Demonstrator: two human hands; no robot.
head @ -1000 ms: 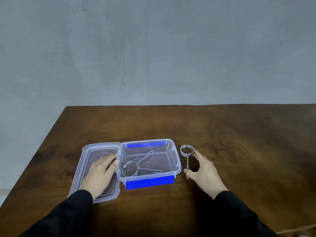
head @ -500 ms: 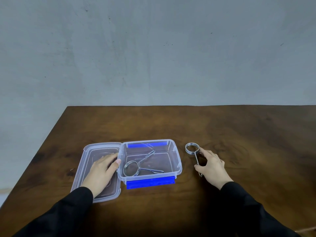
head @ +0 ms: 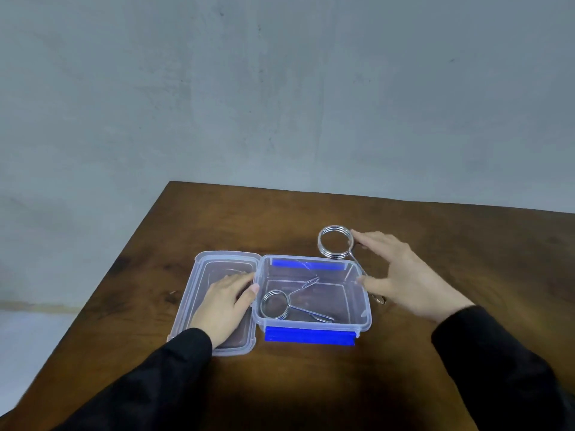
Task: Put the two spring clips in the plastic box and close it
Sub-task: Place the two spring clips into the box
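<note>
A clear plastic box (head: 364, 318) with blue latches stands open on the brown table. Its lid (head: 214, 262) lies flat to the left, joined at the box's left wall. One metal spring clip (head: 277, 304) lies inside the box. My left hand (head: 224, 306) rests flat on the lid, thumb against the box's left wall. My right hand (head: 404, 275) holds the second spring clip (head: 334, 242) by its handles. The coil of that clip is raised just beyond the box's far right corner.
The wooden table (head: 311, 213) ends at a left edge that runs diagonally toward me and at a far edge near a grey wall (head: 280, 88). Black sleeves cover both of my forearms.
My right hand has lifted the second clip off the table and carried it left to the box's far right corner. The left hand has stayed on the lid. The camera view has shifted.
</note>
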